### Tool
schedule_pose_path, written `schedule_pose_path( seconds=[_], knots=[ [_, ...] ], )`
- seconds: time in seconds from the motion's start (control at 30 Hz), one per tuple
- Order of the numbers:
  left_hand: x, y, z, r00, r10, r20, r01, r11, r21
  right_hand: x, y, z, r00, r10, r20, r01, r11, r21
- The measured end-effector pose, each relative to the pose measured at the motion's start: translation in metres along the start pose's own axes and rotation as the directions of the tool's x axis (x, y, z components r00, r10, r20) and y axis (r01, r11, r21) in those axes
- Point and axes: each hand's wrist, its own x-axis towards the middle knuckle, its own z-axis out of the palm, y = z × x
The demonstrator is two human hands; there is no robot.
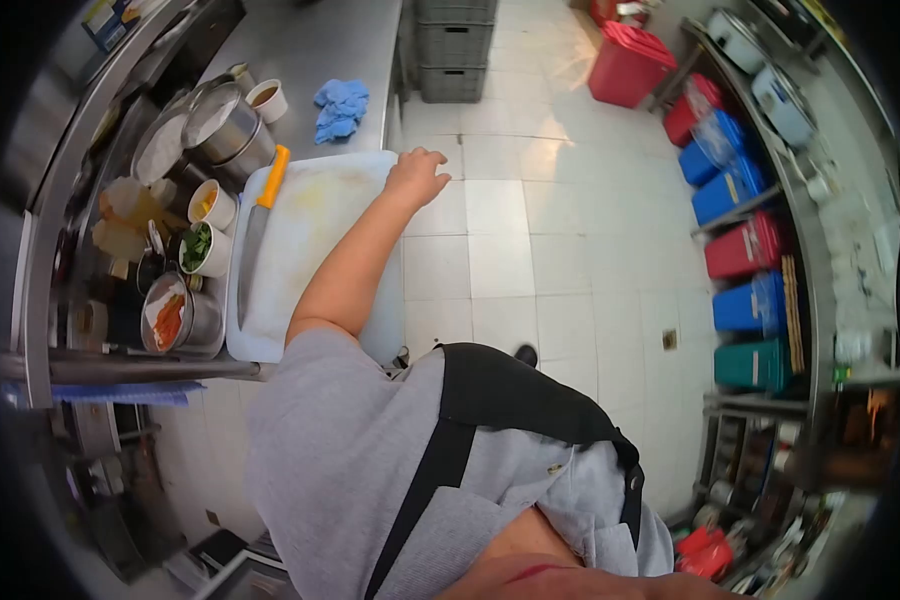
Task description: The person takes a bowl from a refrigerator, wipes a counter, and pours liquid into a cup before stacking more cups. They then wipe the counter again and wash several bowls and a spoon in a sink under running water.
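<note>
My left hand (416, 179) is at the far right corner of a white cutting board (305, 255), its fingers apart, slightly bent and pointing past the board's edge. Nothing shows in it. A knife with a yellow handle (273, 178) lies along the board's left side, blade towards me. Left of the board are a white cup of green leaves (204, 250), a cup with yellow pieces (211, 204) and a metal container with orange-red strips (169, 316). Beyond the board lies a crumpled blue cloth (341, 109). My right hand is out of view.
Metal pots (230, 130) and a cup of brown liquid (267, 99) stand behind the board on the steel counter (300, 45). Grey crates (454, 60) are stacked past the counter's end. Red, blue and green bins (750, 364) line a shelf on the right, across the tiled floor.
</note>
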Motion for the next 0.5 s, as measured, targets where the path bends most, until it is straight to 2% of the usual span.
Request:
schedule_pose_path(
  seconds=[0.13, 0.33, 0.4, 0.5],
  knots=[
    [0.018, -0.017, 0.000, 0.968, -0.224, -0.111, 0.226, 0.974, 0.006, 0.089, -0.004, -0.065, 0.996, -0.028, 0.082, 0.040, 0.988, -0.152],
    [0.036, -0.044, 0.002, 0.826, -0.496, -0.269, 0.510, 0.860, -0.022, 0.245, -0.090, -0.145, 0.955, -0.216, 0.204, 0.270, 0.917, -0.293],
    [0.048, -0.051, -0.003, 0.785, -0.535, -0.314, 0.562, 0.827, -0.006, 0.292, -0.136, -0.158, 0.940, -0.270, 0.210, 0.319, 0.914, -0.252],
    [0.069, -0.072, -0.007, 0.728, -0.574, -0.375, 0.623, 0.782, 0.012, 0.368, -0.211, -0.153, 0.939, -0.283, 0.194, 0.288, 0.958, 0.004]
  ],
)
